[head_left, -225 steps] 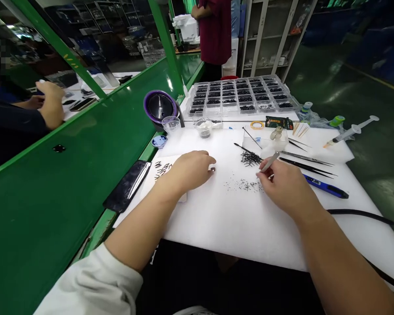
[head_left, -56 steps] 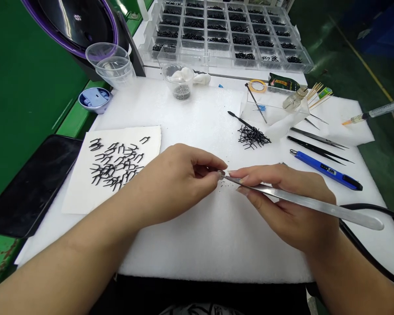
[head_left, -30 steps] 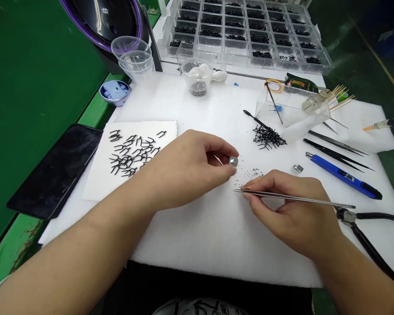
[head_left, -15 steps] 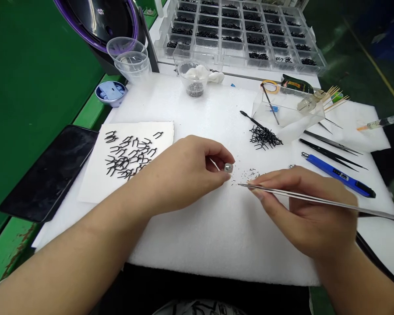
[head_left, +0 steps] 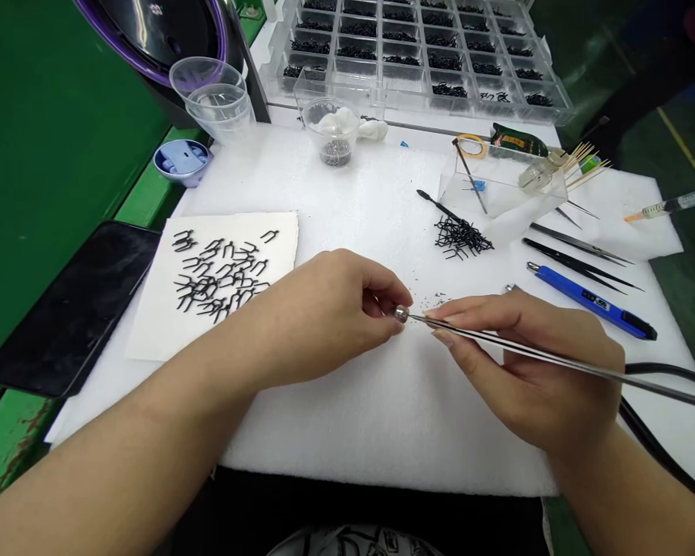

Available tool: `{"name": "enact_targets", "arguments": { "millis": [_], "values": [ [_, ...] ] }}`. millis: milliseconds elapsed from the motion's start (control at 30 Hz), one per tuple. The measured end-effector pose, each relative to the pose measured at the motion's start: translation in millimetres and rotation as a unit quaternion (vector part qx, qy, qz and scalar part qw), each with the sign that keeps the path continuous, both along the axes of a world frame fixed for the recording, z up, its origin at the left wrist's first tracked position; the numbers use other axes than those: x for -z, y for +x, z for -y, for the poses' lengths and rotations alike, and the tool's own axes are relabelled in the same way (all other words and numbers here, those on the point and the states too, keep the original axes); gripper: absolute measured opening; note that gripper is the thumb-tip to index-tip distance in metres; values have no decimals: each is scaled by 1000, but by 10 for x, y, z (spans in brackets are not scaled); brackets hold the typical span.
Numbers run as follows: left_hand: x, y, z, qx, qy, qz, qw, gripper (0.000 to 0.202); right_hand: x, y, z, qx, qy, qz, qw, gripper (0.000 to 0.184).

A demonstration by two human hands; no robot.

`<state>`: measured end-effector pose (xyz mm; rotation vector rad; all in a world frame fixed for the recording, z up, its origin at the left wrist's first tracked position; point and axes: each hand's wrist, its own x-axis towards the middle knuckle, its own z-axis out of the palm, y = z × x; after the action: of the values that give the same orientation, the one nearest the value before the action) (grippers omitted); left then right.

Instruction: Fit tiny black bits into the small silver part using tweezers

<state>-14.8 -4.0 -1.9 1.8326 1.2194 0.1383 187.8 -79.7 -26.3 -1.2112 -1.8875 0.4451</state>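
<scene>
Left hand [head_left: 330, 313] pinches one small silver metal piece [head_left: 401, 313] between thumb and forefinger, low over the white foam pad [head_left: 382, 417] that covers the counter, and the right hand [head_left: 527, 363] is closed around one pair of long steel tweezers [head_left: 533, 355] whose tips meet that piece. Largest beyond the hands, at the far edge, is one clear compartment box [head_left: 417, 54] with several rows of cells holding black parts, and left of it one dark bowl with a purple rim [head_left: 150, 31]. Left of the left hand lies one black phone [head_left: 69, 305] on the green ledge, and between it and the hand one white sheet [head_left: 220, 278] carrying a spread of black forked parts, too many and too tangled to count. Far from the right hand stands one clear open box [head_left: 498, 193] with a small bottle leaning in it, toothpicks just beyond. Two stacked clear cups [head_left: 217, 96] and one blue dish [head_left: 182, 158] sit far left; one small cup of grey grains [head_left: 331, 131] stands ahead. To the right lie two more tweezers [head_left: 579, 255], one blue tool [head_left: 591, 301] and one syringe [head_left: 672, 205]. One heap of black parts [head_left: 460, 238] lies ahead of the right hand, with black specks just past the tweezer tips; nothing lies between the hands.
</scene>
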Motion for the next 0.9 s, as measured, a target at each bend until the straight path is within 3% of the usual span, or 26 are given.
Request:
{"name": "enact_targets", "arguments": {
  "millis": [900],
  "values": [
    [40,-1,23,13,45,-11,999,17,7,4,-2,3,-27,17,999,19]
  ]
}}
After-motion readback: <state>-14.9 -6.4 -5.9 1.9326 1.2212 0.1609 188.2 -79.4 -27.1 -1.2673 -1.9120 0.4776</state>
